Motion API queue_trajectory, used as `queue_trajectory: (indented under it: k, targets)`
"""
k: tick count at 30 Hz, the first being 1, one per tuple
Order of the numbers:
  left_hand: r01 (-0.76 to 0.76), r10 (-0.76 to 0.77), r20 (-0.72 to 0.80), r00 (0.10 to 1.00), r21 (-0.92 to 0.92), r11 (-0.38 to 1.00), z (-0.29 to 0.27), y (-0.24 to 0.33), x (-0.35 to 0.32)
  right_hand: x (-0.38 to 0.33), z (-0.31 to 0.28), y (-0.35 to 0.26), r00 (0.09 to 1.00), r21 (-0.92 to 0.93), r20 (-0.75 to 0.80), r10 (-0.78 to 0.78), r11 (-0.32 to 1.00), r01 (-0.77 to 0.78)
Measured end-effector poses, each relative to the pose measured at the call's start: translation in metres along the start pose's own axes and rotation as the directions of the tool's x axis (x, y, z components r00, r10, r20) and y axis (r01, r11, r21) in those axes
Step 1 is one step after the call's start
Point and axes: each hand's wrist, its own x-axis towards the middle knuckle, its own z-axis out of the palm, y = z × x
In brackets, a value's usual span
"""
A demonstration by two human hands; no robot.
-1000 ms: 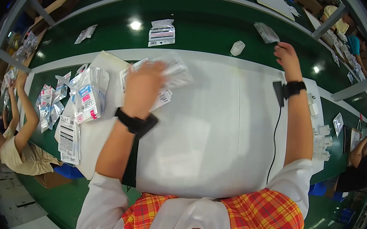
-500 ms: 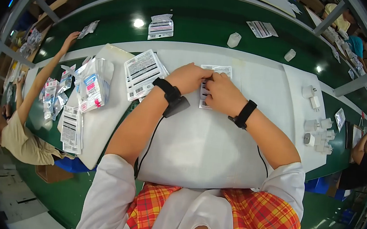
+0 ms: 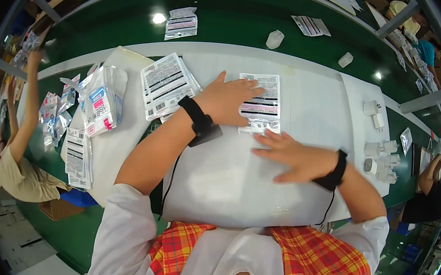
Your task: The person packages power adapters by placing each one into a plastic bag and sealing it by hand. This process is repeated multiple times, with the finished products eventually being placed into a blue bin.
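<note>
A flat printed packet (image 3: 263, 102), white with dark bars and a pink band, lies on the white work mat in front of me. My left hand (image 3: 228, 102) rests at its left edge with the fingers spread, covering part of that side. Just below the packet's near right corner, my right hand (image 3: 298, 159) is held with fingers apart, slightly blurred. Neither hand grips anything. To the left of my left hand, several similar printed packets (image 3: 167, 86) are stacked.
Clear bags with blue and pink print (image 3: 100, 106) pile up at the left. White plug adapters (image 3: 381, 165) stand on the right. Beyond the mat, a green belt (image 3: 232, 23) carries packets and two white blocks. A co-worker (image 3: 23, 170) reaches across at the left.
My right hand has drawn back from the packet toward me and to the right. My left fingers have spread, uncovering more print. The co-worker's arm and the small packet it touched have shifted away.
</note>
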Motion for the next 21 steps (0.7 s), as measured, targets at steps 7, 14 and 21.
queue_trajectory:
  k: [7,14,21]
  targets:
    - [0.118,-0.099,-0.125,0.987,0.150,0.982,0.017,0.029,0.019,0.087,-0.109,0.161,0.640,0.268,-0.673,0.371,0.929,-0.256]
    - [0.111,-0.086,-0.161,0.983,0.157,0.981,0.016,0.033,0.019,0.151,-0.099,0.182,0.458,0.739,-0.588,0.667,0.673,-0.030]
    - [0.050,-0.066,0.169,0.983,0.098,0.994,0.010,0.031,0.031,0.099,-0.082,0.070,0.606,0.847,-0.531,0.592,0.344,0.406]
